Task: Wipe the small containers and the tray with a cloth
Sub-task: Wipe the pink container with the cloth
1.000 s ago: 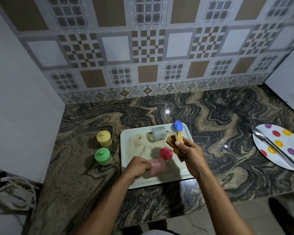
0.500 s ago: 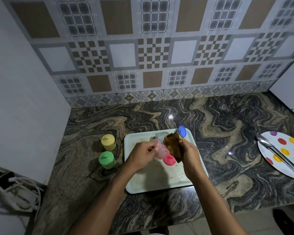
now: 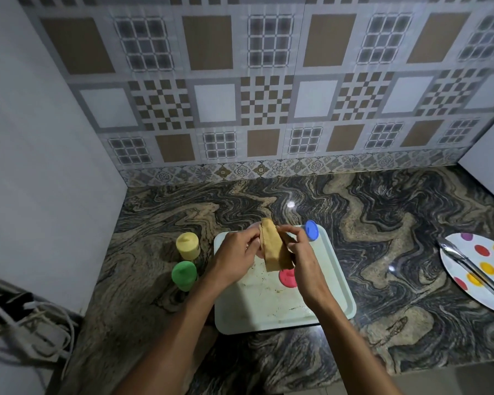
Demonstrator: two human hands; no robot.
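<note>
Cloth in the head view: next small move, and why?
Probably rub the cloth round the pink container. The left hand grips that container above the tray, and the right hand pinches the cloth draped over it. A red lid lies on the stained tray, so wiping the container's body looks like the step at hand.

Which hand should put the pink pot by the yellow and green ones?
Left, probably. The left hand grips the pink pot, and the yellow pot and green pot stand on its side. The right hand holds the cloth.
</note>
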